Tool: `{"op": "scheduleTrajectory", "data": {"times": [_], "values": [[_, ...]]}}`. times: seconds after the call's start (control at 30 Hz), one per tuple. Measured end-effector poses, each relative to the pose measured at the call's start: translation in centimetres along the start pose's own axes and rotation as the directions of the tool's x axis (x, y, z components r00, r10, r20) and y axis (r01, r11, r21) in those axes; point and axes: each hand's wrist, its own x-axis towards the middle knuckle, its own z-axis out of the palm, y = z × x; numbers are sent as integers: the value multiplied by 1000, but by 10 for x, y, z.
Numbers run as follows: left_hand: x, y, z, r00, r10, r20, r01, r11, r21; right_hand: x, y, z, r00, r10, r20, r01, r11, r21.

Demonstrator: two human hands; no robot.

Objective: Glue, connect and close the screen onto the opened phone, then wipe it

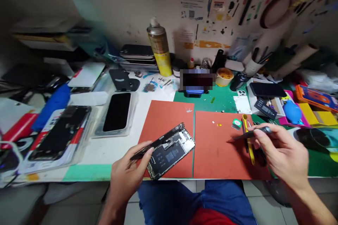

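Note:
An opened phone, its battery and circuit board showing, is tilted over the left red-brown mat. My left hand grips its left end, with the thumb on top and the dark screen part raised along the upper edge. Over the right red-brown mat, my right hand is closed round a dark pen-like tool whose thin tip points left. Beneath and beside that hand lie a yellow tool and other slim tools. A small green-and-white container stands just above the tool's tip.
A black-screened phone and an opened phone lie at the left. Behind stand a spray can, a phone stand and a tape roll. A white box and a blue bulb are at the right.

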Motion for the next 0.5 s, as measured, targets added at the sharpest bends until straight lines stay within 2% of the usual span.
{"op": "scheduleTrajectory", "data": {"times": [0.07, 0.13, 0.2, 0.33, 0.5], "values": [[0, -1, 0, 1000, 0, 7, 0, 1000, 2, -1, 4, 18, 991, 4, 136, -5, 1000, 5], [-1, -2, 0, 1000, 0, -4, 0, 1000, 9, 0, 8, 28, 978, 9, 209, -10, 1000, 2], [-2, -1, 0, 1000, 1, -22, -1, 1000, 3, 4, 8, 31, 983, 19, 185, -23, 1000, 20], [-3, 6, 2, 999, 11, -48, -15, 997, -77, 27, 1, 37, 1000, -16, 25, 11, 984, 180], [-4, 17, 6, 986, 117, -121, -133, 982, -131, 60, 4, 57, 999, -1, 41, -8, 975, 224]]}}
